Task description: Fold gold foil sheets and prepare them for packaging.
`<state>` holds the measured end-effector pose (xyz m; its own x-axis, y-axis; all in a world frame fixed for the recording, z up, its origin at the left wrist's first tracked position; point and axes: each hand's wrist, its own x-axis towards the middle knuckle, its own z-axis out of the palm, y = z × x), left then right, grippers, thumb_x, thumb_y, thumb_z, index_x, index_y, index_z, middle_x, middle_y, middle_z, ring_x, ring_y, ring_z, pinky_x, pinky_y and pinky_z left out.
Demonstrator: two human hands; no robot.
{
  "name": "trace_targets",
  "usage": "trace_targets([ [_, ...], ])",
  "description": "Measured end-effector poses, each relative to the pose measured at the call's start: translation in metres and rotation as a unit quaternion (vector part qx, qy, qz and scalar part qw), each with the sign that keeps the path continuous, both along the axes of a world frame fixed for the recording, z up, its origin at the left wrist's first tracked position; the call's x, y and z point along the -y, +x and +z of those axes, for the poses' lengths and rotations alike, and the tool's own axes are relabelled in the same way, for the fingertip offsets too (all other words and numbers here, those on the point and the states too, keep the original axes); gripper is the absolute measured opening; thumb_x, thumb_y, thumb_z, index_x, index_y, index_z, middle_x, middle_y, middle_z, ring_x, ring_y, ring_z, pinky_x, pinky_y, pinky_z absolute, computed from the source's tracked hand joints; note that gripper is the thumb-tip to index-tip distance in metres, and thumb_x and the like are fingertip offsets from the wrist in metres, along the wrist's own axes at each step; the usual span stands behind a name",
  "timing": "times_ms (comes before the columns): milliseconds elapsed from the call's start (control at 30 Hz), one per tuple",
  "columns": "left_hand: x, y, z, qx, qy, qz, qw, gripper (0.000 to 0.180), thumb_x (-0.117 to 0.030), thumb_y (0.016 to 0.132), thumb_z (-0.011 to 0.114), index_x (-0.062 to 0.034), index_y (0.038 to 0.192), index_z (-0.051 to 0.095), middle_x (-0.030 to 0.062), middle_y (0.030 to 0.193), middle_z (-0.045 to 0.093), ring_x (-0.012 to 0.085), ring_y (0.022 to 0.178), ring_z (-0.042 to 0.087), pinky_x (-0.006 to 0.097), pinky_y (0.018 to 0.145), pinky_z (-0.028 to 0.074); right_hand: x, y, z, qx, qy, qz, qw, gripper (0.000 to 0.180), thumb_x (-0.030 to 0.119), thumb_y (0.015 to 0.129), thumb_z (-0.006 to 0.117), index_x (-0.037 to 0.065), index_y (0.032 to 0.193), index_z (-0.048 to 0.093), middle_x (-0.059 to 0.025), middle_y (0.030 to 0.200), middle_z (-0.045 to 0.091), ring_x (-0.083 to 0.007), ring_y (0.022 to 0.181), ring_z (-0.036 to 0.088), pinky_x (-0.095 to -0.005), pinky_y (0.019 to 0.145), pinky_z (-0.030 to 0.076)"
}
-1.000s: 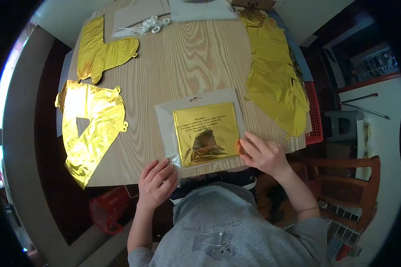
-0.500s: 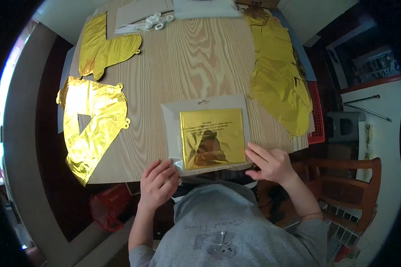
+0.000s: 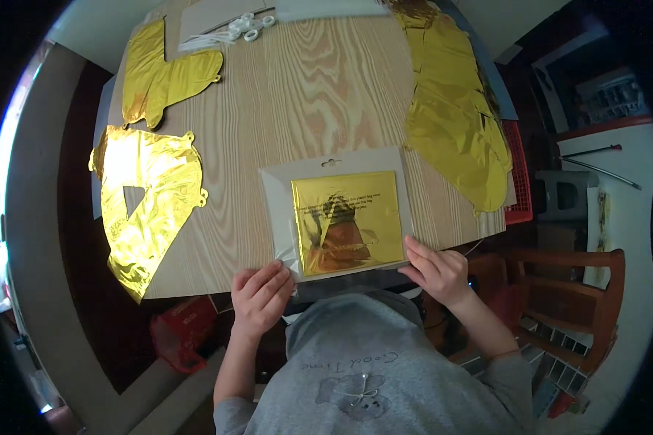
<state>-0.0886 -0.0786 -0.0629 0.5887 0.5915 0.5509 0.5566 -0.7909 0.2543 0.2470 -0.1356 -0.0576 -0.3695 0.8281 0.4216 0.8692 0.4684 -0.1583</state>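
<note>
A flat clear plastic packet point(image 3: 279, 181) with a pale backing and a hang hole lies at the near edge of the wooden table. Folded gold foil point(image 3: 347, 190) fills its middle, with small print on the plastic over it. My left hand point(image 3: 261, 293) grips the packet's lower left corner, fingers bent together on top, thumb largely hidden. At the lower right corner, my right hand point(image 3: 441, 275) pinches the packet's edge between thumb and fingers.
Two flat gold foil balloons point(image 3: 163, 80) point(image 3: 163, 174) lie at the table's left. More gold foil balloons point(image 3: 457, 123) overlap along the right side. White sticks and ring-shaped cups point(image 3: 241, 29) sit at the far left, near a translucent plastic sheet point(image 3: 330, 9). A wooden chair point(image 3: 566, 290) stands right.
My right thumb and fingers have closed on the packet's right corner. The packet sits slightly tilted, its right side a little higher. The view has shifted slightly.
</note>
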Motion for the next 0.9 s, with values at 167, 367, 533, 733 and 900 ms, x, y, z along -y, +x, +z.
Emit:
trace_targets([
  [167,-0.002,-0.001,-0.003,0.002,0.011,-0.002,1.000,0.017,-0.009,0.069,0.073,-0.0106,0.084,0.065,0.0015,0.092,0.068,0.0191,0.094,0.066,0.032,0.071,0.047,0.000,0.001,0.002,-0.001,-0.010,-0.005,1.000,0.027,0.025,0.076,0.073,0.006,0.093,0.066,-0.0027,0.110,0.068,-0.0104,0.054,0.058,-0.0231,0.049,0.045],
  [367,0.000,0.001,-0.002,0.005,0.004,0.012,1.000,0.015,-0.009,0.071,0.074,-0.0113,0.080,0.063,0.0007,0.092,0.068,0.0184,0.094,0.066,0.034,0.074,0.047,-0.001,-0.002,0.000,-0.020,0.008,-0.016,1.000,0.027,0.027,0.076,0.073,0.006,0.092,0.066,-0.0031,0.110,0.068,-0.0114,0.055,0.060,-0.0233,0.049,0.045],
  [533,0.005,0.005,0.000,0.016,-0.035,0.047,0.998,0.014,-0.009,0.070,0.073,-0.0113,0.079,0.062,0.0007,0.091,0.068,0.0186,0.095,0.066,0.038,0.085,0.043,-0.003,-0.005,-0.002,-0.044,0.030,-0.024,0.998,0.022,0.026,0.078,0.074,0.006,0.085,0.066,-0.0042,0.103,0.070,-0.0129,0.056,0.061,-0.0249,0.049,0.046],
  [733,0.011,0.012,0.000,0.041,-0.075,0.091,0.992,0.009,-0.007,0.075,0.069,-0.0078,0.080,0.061,0.0049,0.089,0.067,0.0236,0.095,0.065,0.042,0.090,0.041,0.000,-0.015,-0.010,-0.118,0.039,-0.066,0.990,0.020,0.023,0.080,0.073,0.006,0.076,0.064,-0.0047,0.099,0.071,-0.0152,0.056,0.062,-0.0262,0.049,0.047],
  [900,0.016,0.018,-0.001,0.058,-0.097,0.142,0.983,0.008,-0.008,0.077,0.067,-0.0073,0.076,0.059,0.0057,0.084,0.067,0.0245,0.095,0.065,0.044,0.096,0.038,0.000,-0.022,-0.014,-0.158,0.042,-0.094,0.982,0.017,0.018,0.079,0.073,0.004,0.079,0.063,-0.0068,0.098,0.071,-0.0180,0.061,0.066,-0.0271,0.052,0.050],
])
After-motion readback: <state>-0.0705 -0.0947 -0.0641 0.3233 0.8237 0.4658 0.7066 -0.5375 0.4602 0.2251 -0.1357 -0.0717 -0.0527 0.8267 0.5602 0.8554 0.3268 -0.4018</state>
